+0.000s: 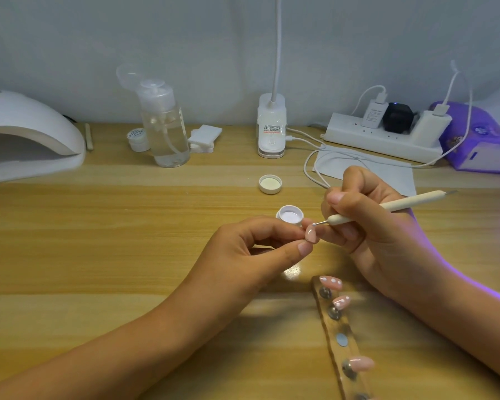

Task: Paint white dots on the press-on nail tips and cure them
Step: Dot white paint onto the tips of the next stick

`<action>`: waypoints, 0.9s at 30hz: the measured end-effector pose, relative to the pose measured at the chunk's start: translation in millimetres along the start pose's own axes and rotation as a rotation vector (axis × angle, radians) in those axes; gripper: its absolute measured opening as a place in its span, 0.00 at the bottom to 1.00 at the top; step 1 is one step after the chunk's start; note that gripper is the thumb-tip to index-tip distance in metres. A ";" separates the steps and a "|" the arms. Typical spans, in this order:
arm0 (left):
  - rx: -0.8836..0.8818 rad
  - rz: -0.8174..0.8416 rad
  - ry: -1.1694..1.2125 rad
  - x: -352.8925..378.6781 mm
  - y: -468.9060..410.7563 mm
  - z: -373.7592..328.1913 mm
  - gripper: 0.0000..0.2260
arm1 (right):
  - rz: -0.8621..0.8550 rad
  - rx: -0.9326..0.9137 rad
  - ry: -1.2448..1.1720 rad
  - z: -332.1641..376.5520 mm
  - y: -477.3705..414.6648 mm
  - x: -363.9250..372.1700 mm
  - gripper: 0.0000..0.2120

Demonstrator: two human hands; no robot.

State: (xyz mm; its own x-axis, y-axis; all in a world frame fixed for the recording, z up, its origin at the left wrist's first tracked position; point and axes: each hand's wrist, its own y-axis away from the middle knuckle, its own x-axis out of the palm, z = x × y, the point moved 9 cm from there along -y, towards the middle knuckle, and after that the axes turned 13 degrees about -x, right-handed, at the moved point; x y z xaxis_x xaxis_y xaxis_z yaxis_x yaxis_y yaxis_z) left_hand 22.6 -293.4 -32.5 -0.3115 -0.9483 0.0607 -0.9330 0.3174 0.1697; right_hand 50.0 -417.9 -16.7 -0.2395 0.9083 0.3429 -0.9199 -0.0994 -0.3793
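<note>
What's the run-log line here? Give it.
left hand: pinches nail tip | right hand: dotting tool at it | paint pot: open | holder: two dotted tips, one plain tip

Both bare forearms are stretched forward and angled inward toward each other, a nail tip (pixel 398 235) being pinched between the thumb and fingertips of the left hand (pixel 251 246), while a dotting tool (pixel 393 207) is gripped pen-fashion in the right hand (pixel 370 226).
</note>
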 end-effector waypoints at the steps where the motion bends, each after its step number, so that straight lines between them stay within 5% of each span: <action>1: 0.000 0.002 0.001 0.1 -0.1 0.0 0.03 | -0.002 0.002 0.001 -0.3 -0.1 -0.1 0.15; 27: -0.024 -0.026 -0.053 -4.1 -0.6 3.9 0.09 | 0.021 -0.005 -0.026 1.9 -0.5 0.6 0.16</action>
State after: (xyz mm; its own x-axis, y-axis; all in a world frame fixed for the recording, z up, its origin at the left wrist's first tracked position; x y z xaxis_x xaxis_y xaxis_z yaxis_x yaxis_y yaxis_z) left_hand 23.7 -289.7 -36.6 -0.2970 -0.9549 0.0038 -0.9365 0.2921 0.1940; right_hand 49.7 -418.1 -14.7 -0.2664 0.8953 0.3571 -0.9131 -0.1158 -0.3910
